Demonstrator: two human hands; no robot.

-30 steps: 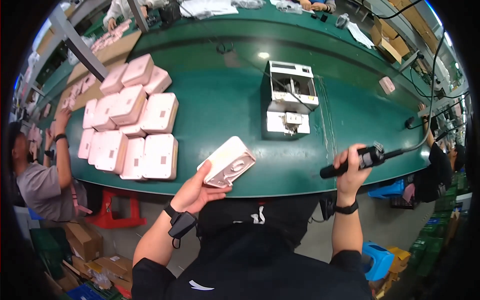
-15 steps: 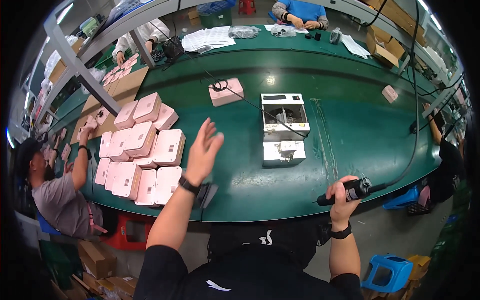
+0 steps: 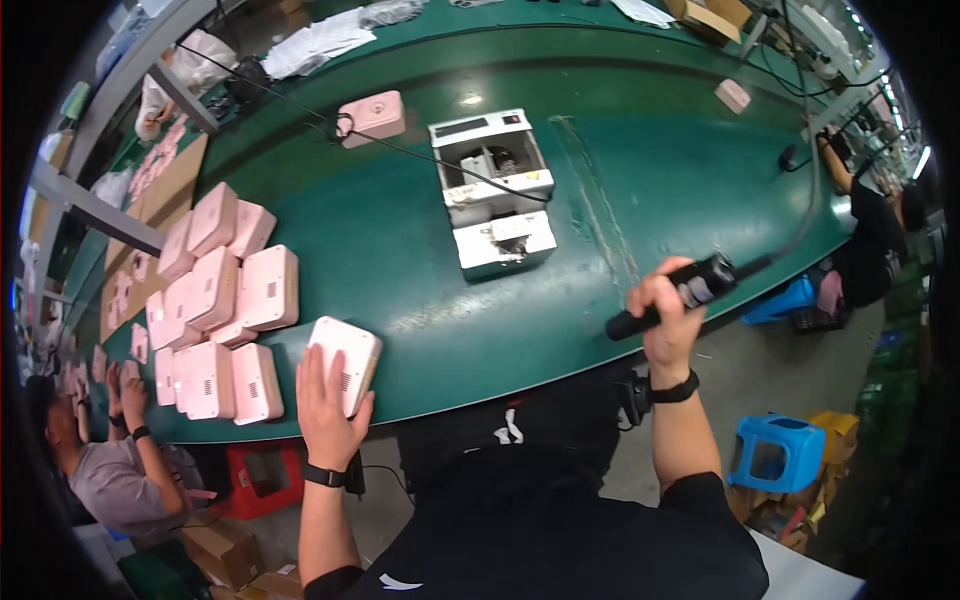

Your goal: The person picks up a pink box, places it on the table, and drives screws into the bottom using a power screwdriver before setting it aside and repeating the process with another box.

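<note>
My left hand (image 3: 330, 415) grips a pale pink plastic case (image 3: 352, 342) at the table's near edge. The fingers lie along its left side and the thumb rests at its near right corner. The case sits tilted to the right, apart from the stack of similar pink cases (image 3: 268, 288) on its left. In my right hand (image 3: 668, 318) is a black corded electric screwdriver (image 3: 706, 280), held over the near edge at the right. Its tip points left, and its cord runs up and to the right. Both wrists carry black bands.
A white screw feeder (image 3: 505, 225) stands mid-table, with a thin cable across it. Another pink case (image 3: 378, 115) lies behind it, and a small pink part (image 3: 733, 96) at the far right. A person (image 3: 110, 470) works at the left; a blue stool (image 3: 778, 452) stands on the floor.
My left hand, empty and raised before, has come down onto a pink case, which now lies apart from the stack. The screwdriver remains in my right hand. The whole view has turned.
</note>
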